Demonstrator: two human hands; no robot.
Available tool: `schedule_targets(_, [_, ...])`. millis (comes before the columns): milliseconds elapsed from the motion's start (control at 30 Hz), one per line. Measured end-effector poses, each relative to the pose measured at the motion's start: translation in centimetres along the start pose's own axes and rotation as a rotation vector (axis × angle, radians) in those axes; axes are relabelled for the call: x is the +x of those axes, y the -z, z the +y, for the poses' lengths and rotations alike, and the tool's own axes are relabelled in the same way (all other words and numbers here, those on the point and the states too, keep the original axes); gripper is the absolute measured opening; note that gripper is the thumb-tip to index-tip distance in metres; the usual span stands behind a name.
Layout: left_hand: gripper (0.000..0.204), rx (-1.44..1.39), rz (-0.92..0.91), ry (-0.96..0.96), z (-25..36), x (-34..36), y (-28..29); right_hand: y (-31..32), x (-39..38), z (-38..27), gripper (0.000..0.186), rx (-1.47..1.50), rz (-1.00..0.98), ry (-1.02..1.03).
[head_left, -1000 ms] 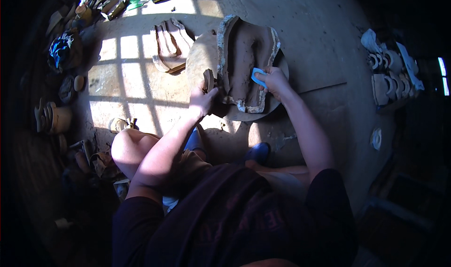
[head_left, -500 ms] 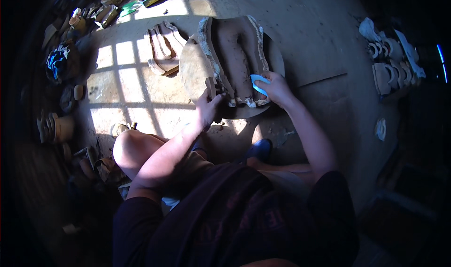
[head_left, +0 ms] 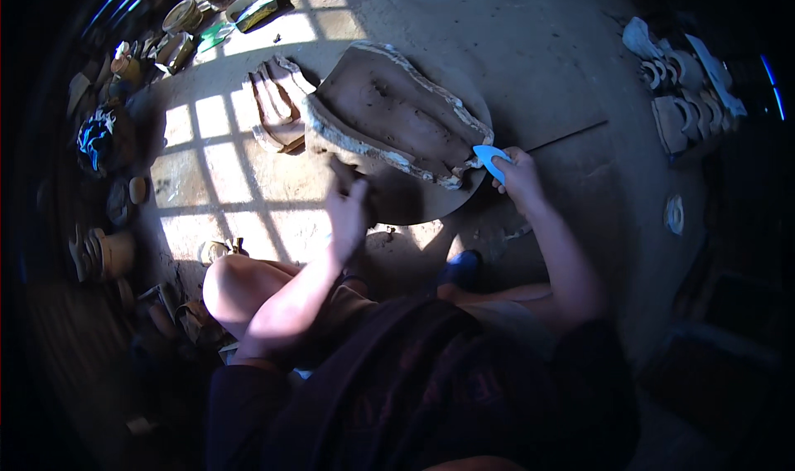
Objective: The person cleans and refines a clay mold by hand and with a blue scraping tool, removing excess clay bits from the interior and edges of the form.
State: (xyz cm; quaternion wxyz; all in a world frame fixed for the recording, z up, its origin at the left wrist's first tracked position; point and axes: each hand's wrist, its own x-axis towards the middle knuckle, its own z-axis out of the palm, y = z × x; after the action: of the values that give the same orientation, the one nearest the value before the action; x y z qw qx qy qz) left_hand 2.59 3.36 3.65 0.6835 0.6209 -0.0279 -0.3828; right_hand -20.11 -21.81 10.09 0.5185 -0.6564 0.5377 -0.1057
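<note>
On a round board (head_left: 397, 210) lies a long plaster mould (head_left: 331, 131) with rough whitish edges, lined with brown clay (head_left: 406, 119). It lies aslant, its narrower end toward my right hand. My right hand (head_left: 522, 175) is closed on a light-blue flat scraper (head_left: 492, 159), whose pointed end reaches the mould's narrow end. My left hand (head_left: 349, 214), somewhat blurred, is apart from the mould at the board's near left. Its fingers are closed round a dark brown piece of clay (head_left: 342, 173), whose exact shape is smeared.
A smaller mould piece (head_left: 277, 102) lies on the floor left of the board. Pots, trays and a green item (head_left: 217, 35) line the far left. Curved pieces (head_left: 683, 119) and a ring (head_left: 675, 214) lie at the right. Window light falls on the floor (head_left: 224, 164).
The board with the mould has turned, swinging the mould's near end to the right. My right hand moved right with the scraper; my left hand drew back left, away from the mould.
</note>
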Motion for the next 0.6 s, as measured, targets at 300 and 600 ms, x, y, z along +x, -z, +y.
schedule_targets(300, [0.016, -0.010, 0.140, -0.140, 8.1, 5.1, 4.7, -3.0, 1.3, -1.3, 0.017, 0.363, 0.080, -0.128])
schedule_targets(600, [0.019, 0.265, 0.175, -0.054, 9.5, 5.0, 7.1, -3.8, 7.3, -3.3, 0.012, 0.332, 0.069, -0.062])
